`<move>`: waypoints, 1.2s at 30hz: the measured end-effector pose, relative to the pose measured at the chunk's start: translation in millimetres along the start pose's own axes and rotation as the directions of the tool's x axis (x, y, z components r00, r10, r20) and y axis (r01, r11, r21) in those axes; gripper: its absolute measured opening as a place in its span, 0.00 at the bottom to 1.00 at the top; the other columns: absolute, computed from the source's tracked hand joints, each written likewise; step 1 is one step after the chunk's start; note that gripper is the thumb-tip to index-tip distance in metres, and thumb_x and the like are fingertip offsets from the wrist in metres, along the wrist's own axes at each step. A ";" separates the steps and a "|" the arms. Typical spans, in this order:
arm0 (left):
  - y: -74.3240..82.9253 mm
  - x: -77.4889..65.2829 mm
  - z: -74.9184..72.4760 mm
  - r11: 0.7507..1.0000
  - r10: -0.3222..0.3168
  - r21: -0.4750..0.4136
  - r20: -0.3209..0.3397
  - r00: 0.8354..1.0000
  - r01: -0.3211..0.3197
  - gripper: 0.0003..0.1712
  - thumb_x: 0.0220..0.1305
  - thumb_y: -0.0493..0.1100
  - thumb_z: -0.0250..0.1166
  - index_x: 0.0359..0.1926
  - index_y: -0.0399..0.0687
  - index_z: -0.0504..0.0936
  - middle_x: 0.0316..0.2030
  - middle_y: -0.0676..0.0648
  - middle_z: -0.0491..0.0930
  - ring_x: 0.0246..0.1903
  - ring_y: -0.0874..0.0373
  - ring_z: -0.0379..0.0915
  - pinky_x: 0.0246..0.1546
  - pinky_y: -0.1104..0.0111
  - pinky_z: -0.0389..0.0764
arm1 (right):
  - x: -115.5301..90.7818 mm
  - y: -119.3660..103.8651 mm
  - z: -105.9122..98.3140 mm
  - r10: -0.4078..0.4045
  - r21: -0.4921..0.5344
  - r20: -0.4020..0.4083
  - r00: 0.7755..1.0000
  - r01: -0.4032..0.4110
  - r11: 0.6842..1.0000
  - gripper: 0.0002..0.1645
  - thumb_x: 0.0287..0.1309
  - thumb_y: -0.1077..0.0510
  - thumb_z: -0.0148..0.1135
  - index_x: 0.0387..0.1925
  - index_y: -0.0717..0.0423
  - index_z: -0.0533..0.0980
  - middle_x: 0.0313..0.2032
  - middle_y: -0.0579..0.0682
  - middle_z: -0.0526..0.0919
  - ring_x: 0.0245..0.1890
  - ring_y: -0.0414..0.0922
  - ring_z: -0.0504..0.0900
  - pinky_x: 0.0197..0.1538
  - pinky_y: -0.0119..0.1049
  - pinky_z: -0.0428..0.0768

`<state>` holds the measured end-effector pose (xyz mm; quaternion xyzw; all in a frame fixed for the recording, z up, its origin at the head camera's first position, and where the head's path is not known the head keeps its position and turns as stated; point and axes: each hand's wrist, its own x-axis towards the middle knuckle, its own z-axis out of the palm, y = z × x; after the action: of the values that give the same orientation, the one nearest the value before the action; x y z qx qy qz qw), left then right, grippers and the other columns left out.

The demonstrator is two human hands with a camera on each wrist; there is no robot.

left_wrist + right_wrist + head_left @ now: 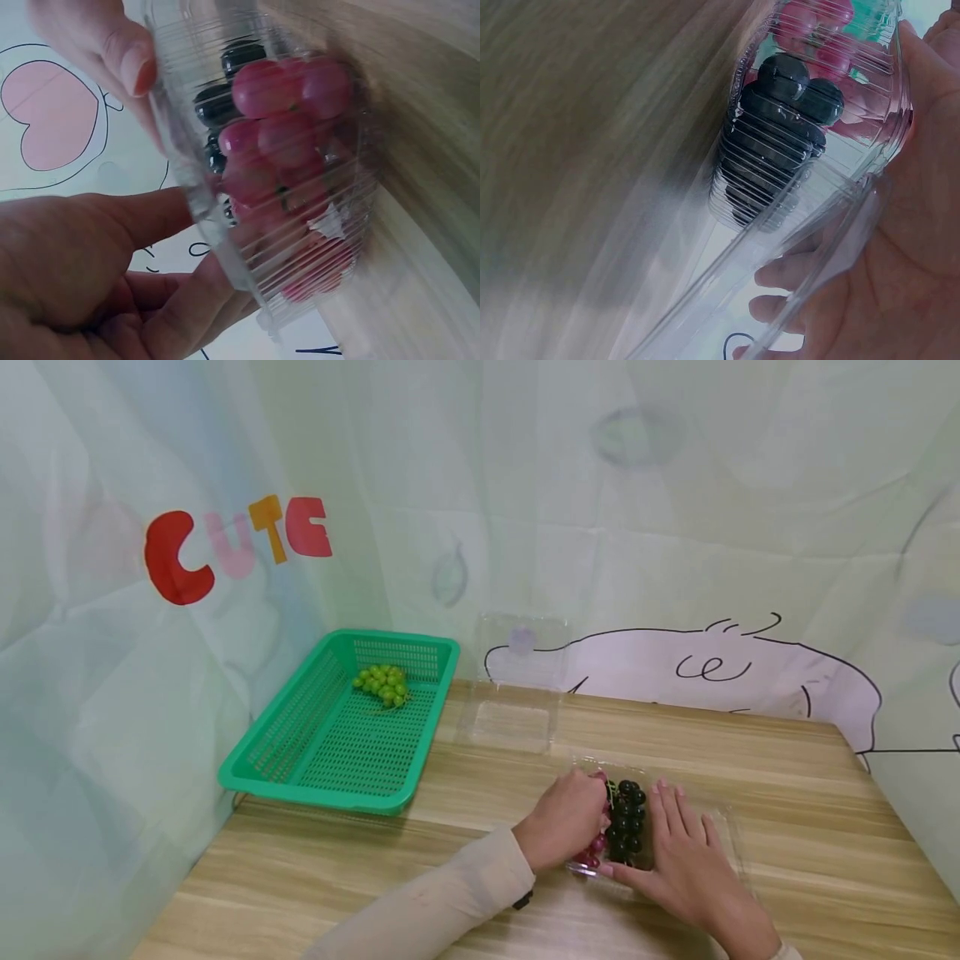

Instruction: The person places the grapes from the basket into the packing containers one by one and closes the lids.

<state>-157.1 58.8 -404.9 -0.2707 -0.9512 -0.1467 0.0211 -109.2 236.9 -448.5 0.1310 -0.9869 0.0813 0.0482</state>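
Note:
A clear plastic box [581, 869] lies on the table in front of me, its clear lid [729, 828] folded open to the right. Inside, a bunch of red grapes [289, 139] fills the left part, and black grapes [626, 822] sit beside it on the right. My left hand [564, 820] reaches over the rim with curled fingers and holds the red grapes; its fingertips are partly hidden by them. With fingers straight, my right hand [688, 864] rests along the box's right side over the lid, its thumb at the near rim.
At the left stands a green plastic basket [420, 752] with a bunch of green grapes [382, 683] inside. Another clear box [510, 727] stands open at the back, its lid [525, 652] raised against the printed curtain [675, 543]. The wooden table [825, 827] ends at the curtain.

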 end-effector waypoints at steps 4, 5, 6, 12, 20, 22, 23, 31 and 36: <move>-0.2 0.1 2.6 0.998 0.019 0.056 -0.009 1.000 -0.019 0.13 0.55 0.48 0.72 0.19 0.50 0.81 0.16 0.56 0.76 0.13 0.69 0.63 0.12 0.78 0.65 | -0.1 -0.5 -0.1 0.002 0.007 0.000 1.000 -0.002 1.000 0.74 0.42 0.14 0.48 0.74 0.62 0.43 0.73 0.62 0.48 0.72 0.62 0.49 0.63 0.69 0.55; -0.2 0.0 2.6 0.998 0.016 0.054 -0.007 1.000 -0.016 0.12 0.55 0.47 0.72 0.20 0.49 0.81 0.16 0.56 0.76 0.13 0.69 0.64 0.12 0.78 0.65 | -0.1 -0.6 -0.1 0.003 0.007 0.000 1.000 -0.003 1.000 0.74 0.42 0.14 0.48 0.74 0.62 0.43 0.73 0.63 0.48 0.72 0.62 0.49 0.63 0.69 0.56; -0.4 0.0 2.5 0.999 0.016 0.051 -0.005 1.000 -0.015 0.12 0.55 0.47 0.72 0.20 0.49 0.81 0.16 0.56 0.76 0.13 0.69 0.64 0.11 0.79 0.65 | -0.1 -0.7 -0.1 0.002 0.006 -0.001 1.000 -0.002 1.000 0.74 0.42 0.14 0.48 0.74 0.62 0.43 0.73 0.63 0.48 0.72 0.62 0.49 0.63 0.69 0.56; -0.3 0.2 -2.1 1.000 -0.006 0.001 0.034 0.999 0.006 0.12 0.58 0.45 0.69 0.21 0.49 0.79 0.16 0.56 0.74 0.11 0.70 0.64 0.10 0.83 0.64 | -0.3 -0.9 -0.3 -0.001 0.002 0.003 1.000 0.001 1.000 0.74 0.43 0.14 0.47 0.73 0.64 0.44 0.73 0.63 0.48 0.72 0.62 0.49 0.63 0.70 0.55; 1.4 -0.3 -6.3 0.999 -0.022 0.029 0.029 0.999 0.022 0.10 0.60 0.46 0.68 0.24 0.49 0.81 0.17 0.56 0.75 0.11 0.70 0.64 0.10 0.82 0.64 | 0.1 -0.7 -0.6 -0.001 -0.005 0.006 1.000 0.001 1.000 0.74 0.43 0.14 0.47 0.73 0.65 0.46 0.73 0.64 0.48 0.72 0.62 0.49 0.63 0.70 0.55; 2.0 -0.3 -6.9 0.999 -0.022 0.035 0.026 0.999 0.021 0.10 0.60 0.46 0.68 0.25 0.48 0.81 0.16 0.56 0.75 0.11 0.70 0.63 0.10 0.82 0.63 | 0.3 -0.4 -0.7 0.002 -0.003 0.007 1.000 -0.002 1.000 0.74 0.43 0.14 0.47 0.73 0.65 0.46 0.73 0.64 0.48 0.72 0.63 0.49 0.63 0.70 0.55; 2.0 -0.2 -6.7 0.999 -0.020 0.037 0.025 0.999 0.019 0.10 0.60 0.46 0.68 0.25 0.48 0.81 0.16 0.56 0.75 0.10 0.70 0.63 0.10 0.82 0.63 | 0.3 -0.3 -0.6 0.003 -0.002 0.007 1.000 -0.003 1.000 0.74 0.43 0.14 0.47 0.73 0.65 0.46 0.73 0.64 0.48 0.72 0.63 0.49 0.63 0.70 0.55; -0.1 0.0 -3.9 0.999 0.007 0.039 0.001 1.000 -0.007 0.11 0.60 0.43 0.68 0.22 0.48 0.80 0.17 0.55 0.76 0.11 0.69 0.63 0.10 0.82 0.63 | 0.2 -0.7 -0.9 0.007 0.004 0.009 1.000 -0.007 1.000 0.74 0.43 0.14 0.47 0.73 0.63 0.45 0.73 0.63 0.48 0.72 0.63 0.49 0.63 0.70 0.54; 0.6 -0.3 -2.5 0.999 0.033 0.040 -0.003 0.999 -0.033 0.09 0.60 0.42 0.67 0.24 0.46 0.82 0.17 0.55 0.75 0.11 0.70 0.62 0.08 0.83 0.62 | 0.1 -1.3 -1.4 0.006 0.008 0.007 1.000 -0.006 1.000 0.74 0.43 0.14 0.48 0.73 0.64 0.45 0.73 0.63 0.48 0.72 0.62 0.49 0.64 0.69 0.55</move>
<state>-156.7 58.4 -402.3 -0.2854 -0.9493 -0.1280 0.0307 -108.9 235.9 -447.0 0.1283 -0.9871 0.0848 0.0440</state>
